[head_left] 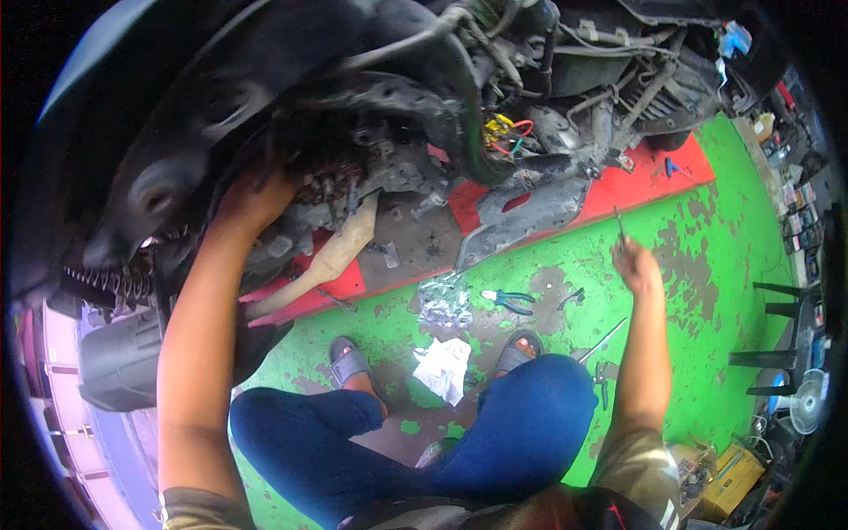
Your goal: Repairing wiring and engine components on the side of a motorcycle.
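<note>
My left hand (256, 193) reaches up into the dark underside of a raised vehicle (389, 97), against greasy metal parts. Its fingers are lost in shadow, so their grip does not show. Out to the right, over the green floor, my right hand (634, 263) is closed around a thin metal tool (618, 219) that points up and away; its exact kind is too small to make out. Below the left hand a tan, flattened pipe-like piece (340, 256) slants down from the vehicle. Yellow and red wires (505, 131) show among the parts overhead.
Pliers (507, 300), a crumpled clear plastic bag (444, 302), a white cloth (442, 369) and a long metal rod (604, 340) lie by my feet. A red platform edge (654, 181) runs under the vehicle. A dark chair (777, 358) and cardboard box (733, 481) stand at right.
</note>
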Demonstrator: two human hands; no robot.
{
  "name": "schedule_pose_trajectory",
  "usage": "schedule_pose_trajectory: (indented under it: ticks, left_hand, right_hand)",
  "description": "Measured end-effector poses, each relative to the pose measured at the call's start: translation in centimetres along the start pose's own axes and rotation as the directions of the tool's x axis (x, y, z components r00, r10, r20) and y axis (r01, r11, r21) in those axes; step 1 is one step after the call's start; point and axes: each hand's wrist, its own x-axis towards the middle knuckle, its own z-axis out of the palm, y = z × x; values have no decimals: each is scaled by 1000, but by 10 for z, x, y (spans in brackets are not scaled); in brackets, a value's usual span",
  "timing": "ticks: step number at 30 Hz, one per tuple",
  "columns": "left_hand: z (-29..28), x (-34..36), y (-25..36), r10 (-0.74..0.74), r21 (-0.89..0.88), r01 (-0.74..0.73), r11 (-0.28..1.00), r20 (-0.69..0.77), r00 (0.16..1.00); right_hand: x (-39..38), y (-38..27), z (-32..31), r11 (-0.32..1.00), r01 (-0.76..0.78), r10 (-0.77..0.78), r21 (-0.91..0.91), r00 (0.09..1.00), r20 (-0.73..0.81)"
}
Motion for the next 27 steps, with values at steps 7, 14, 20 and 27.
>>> schedule_pose_trajectory:
  ticks: [7,14,20,27]
  left_hand:
    - [22,8,-33,186,-153,-204,967,-123,975]
    - [9,2,-25,70,-237,-64,969,17,997]
    - [22,7,-23,-101,-350,95,932,2,995]
    - [35,17,-29,-8,-343,16,939,24,1000]
  right_hand:
    - [-257,3,208,977,45,-46,-210,999,1]
    - [-276,61,376,207,449,-25,-869,891,454]
    - [-223,161,446,28,540,-490,-841,741,459]
    - [-199,206,471,7,613,-711,-790,558,428]
